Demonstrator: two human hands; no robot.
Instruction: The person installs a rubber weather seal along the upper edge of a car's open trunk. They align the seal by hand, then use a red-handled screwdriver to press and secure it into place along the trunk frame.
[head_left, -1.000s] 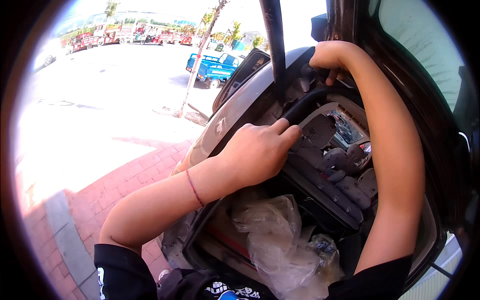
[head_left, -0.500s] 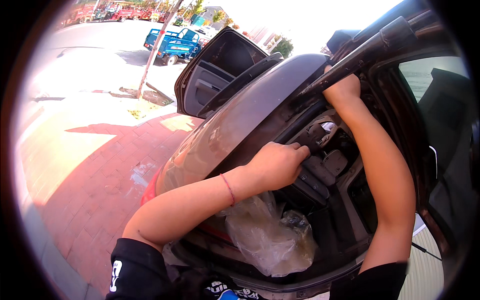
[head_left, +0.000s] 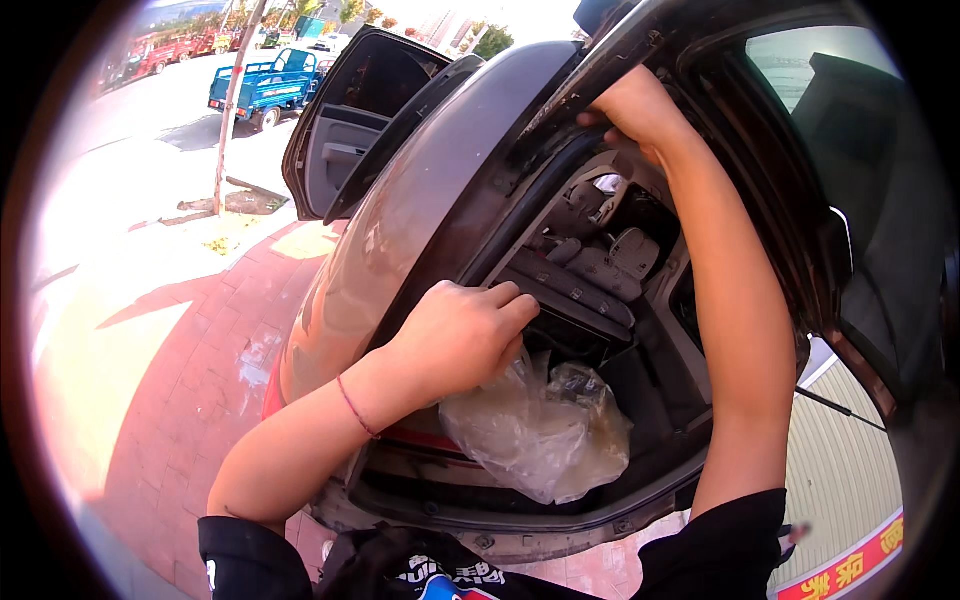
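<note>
Though holds are unclear, left hand (head_left: 462, 332) and right hand (head_left: 640, 112) curl part-closed fingers by the boot's (head_left: 432, 512) left-edge seal (head_left: 535, 205); handling it seemingly needs steadiness next.

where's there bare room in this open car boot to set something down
The dark boot floor looks bare between the crumpled translucent plastic bag and the right forearm in view. It's crowded further left, where the bag shows below the left hand.

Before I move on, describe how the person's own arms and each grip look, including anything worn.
The left forearm and right forearm are bare below short black fabric sleeves; the left sleeve carries a partly visible white marking. A thin reddish cord bracelet circles the left wrist. The left grip and right grip are ungloved hands.
</note>
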